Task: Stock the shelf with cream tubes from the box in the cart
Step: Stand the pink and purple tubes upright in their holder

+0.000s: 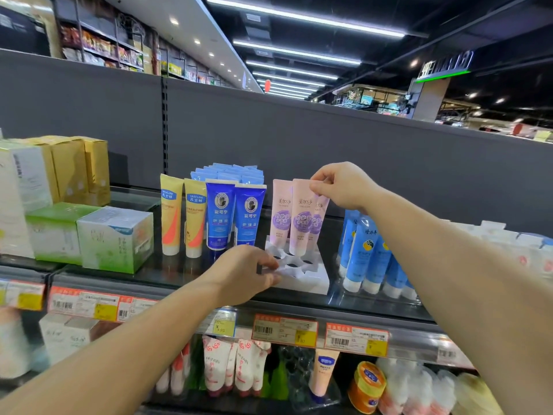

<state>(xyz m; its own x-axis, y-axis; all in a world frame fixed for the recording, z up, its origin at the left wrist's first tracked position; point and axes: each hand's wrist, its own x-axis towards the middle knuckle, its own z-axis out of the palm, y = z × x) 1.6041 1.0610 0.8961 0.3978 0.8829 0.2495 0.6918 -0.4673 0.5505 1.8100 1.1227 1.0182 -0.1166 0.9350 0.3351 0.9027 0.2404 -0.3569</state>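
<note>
Three pink cream tubes with purple labels stand cap-down in a white holder tray [311, 280] on the top shelf [167, 274]. My right hand [341, 187] pinches the top seam of the front pink tube [302, 217], which sits upright in a tray hole. A second pink tube [279, 214] stands to its left and a third [319, 217] behind on the right. My left hand [245, 274] grips the tray's front left corner. Several tray holes in front hold nothing. The cart and box are out of view.
Left of the tray stand two blue tubes [235, 217] and two yellow tubes [182, 217]. Light-blue tubes [365, 253] crowd the right side. Green and white boxes [116, 238] sit far left. Price tags [284, 330] line the shelf edge; more products fill the shelf below.
</note>
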